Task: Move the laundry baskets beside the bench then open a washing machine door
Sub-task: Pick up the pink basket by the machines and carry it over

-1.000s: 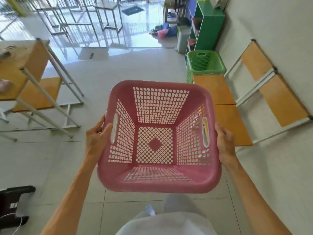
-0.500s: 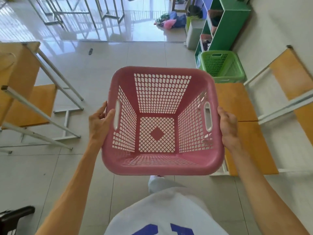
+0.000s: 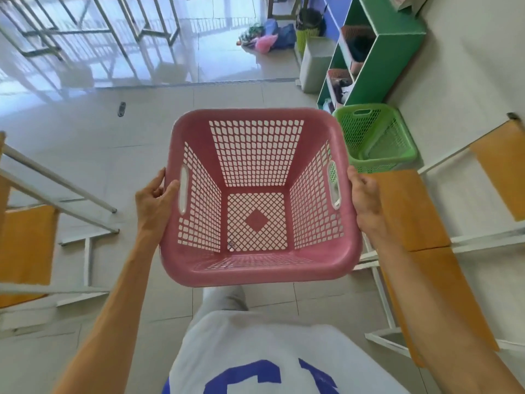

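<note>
Head view shows one pink laundry basket [image 3: 257, 200] held in the air above the tiled floor [image 3: 93, 155]; it is empty, and its lattice bottom is visible. The left hand [image 3: 153, 201] is closed around the basket's left rim beside the handle slot, with the thumb on top. The right hand [image 3: 365, 194] is closed around the right rim in the same manner. One green laundry basket [image 3: 375, 137] stands on the floor just behind and to the right of the pink one, at the far end of the bench [image 3: 409, 211]; it also looks empty. Behind the green basket stands one green shelf unit [image 3: 389, 49], and its compartments hold small baskets with dark things which I cannot identify. One grey bin [image 3: 315, 64] stands just left of this shelf.

Compared with half a second ago, the pink basket is nearer to the green basket, their rims now almost overlapping in the view, and the hands grip at the same places.

Two laundry baskets, two hands, one bench.
</note>
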A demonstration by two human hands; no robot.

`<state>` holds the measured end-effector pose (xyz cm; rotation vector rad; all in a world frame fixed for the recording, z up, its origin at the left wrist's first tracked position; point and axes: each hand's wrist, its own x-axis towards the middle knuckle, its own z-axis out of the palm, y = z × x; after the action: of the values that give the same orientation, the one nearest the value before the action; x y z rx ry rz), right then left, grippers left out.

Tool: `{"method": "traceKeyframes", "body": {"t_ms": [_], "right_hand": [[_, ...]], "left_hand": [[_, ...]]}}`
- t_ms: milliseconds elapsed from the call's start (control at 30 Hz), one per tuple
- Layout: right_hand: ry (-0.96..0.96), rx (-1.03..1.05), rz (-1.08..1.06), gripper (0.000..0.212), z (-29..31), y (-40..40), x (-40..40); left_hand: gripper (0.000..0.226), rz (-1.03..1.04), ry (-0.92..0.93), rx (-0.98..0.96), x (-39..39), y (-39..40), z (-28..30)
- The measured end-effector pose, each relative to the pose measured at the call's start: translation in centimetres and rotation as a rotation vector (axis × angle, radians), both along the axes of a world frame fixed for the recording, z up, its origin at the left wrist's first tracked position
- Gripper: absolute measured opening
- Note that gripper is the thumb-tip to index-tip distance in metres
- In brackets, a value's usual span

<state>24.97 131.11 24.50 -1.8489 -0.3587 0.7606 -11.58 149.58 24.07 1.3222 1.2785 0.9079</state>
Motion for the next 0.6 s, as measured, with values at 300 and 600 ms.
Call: {"method": "traceKeyframes", "body": {"t_ms": [300,600], "right_hand": [[-0.014,0.007,-0.250,0.042,0.8,14.2,8.1],[-0.139,-0.078,-0.529,0.053,-1.8,17.9,20.6]], "left_hand": [[0.045,-0.231,0.027,0.000,13.2,21.8,1.3],[0.047,-0.591,0.092,0.035,37.6,35.8,-1.2]]}}
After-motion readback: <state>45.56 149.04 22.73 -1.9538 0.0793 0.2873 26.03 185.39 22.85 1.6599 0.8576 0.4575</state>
